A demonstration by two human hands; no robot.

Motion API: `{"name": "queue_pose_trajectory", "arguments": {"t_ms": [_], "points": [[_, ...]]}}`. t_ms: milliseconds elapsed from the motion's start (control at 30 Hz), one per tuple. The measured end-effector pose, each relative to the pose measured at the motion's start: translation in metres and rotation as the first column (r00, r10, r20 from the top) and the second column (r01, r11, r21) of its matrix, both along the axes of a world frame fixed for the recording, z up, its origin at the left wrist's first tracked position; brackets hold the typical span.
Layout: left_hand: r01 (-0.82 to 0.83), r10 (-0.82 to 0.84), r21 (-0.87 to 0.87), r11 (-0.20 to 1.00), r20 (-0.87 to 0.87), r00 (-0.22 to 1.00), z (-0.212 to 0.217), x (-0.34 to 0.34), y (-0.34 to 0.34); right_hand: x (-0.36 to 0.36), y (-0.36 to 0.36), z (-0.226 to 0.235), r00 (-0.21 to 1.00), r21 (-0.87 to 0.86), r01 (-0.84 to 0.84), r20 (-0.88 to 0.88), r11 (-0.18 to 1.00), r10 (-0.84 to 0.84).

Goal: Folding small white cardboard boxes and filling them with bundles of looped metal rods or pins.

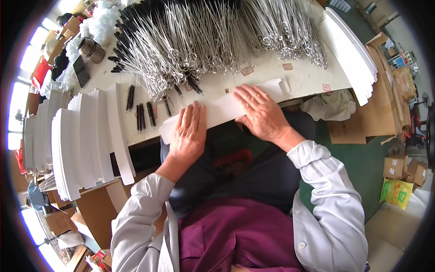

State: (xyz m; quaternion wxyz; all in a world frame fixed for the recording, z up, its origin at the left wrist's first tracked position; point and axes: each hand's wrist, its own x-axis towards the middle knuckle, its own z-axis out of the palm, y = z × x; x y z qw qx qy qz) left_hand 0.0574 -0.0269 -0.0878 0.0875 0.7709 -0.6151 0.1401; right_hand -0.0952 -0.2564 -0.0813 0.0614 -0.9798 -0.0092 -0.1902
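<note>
A long, narrow white cardboard box (221, 109) lies along the table's near edge, slanting up to the right, with a small flap at its right end. On its left part my left hand (188, 133) rests flat, fingers stretched out and together. My right hand (263, 115) lies over its right part, fingers extended across the top and thumb by the near edge. Just beyond, a large heap of wire-handled bottle brushes (195, 52) shows ring ends toward me and black bristles mostly at the far side. Several small black brushes (140, 117) lie left of the box.
Stacks of flat white cartons (86, 136) stand at the left table edge, and more white strips (351, 54) lie at the right. A metal flask (90, 50) and a dark phone-like slab (81, 71) sit back left. Brown cardboard (380, 90) stands beyond the right edge.
</note>
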Motion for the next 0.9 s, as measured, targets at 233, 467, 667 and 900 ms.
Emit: {"name": "queue_pose_trajectory", "arguments": {"t_ms": [233, 467, 667, 900], "points": [[0.029, -0.036, -0.093, 0.995, -0.075, 0.997, 0.0, -0.012, -0.051, -0.015, -0.057, 0.005, 1.0, -0.038, 0.002, -0.012, 0.999, -0.002], [0.039, -0.043, -0.067, 0.997, -0.054, 0.998, -0.002, -0.006, -0.035, -0.025, -0.057, 0.004, 0.998, -0.073, 0.064, -0.012, 0.995, -0.065], [0.012, -0.012, -0.002, 1.0, -0.002, 1.0, -0.001, -0.003, -0.019, -0.028, -0.062, 0.0, 0.993, -0.078, 0.111, -0.033, 0.991, -0.114], [0.005, -0.005, 0.002, 1.0, 0.012, 1.0, -0.007, 0.003, -0.006, -0.042, -0.086, 0.0, 0.956, -0.113, 0.282, -0.054, 0.953, -0.289]]}}
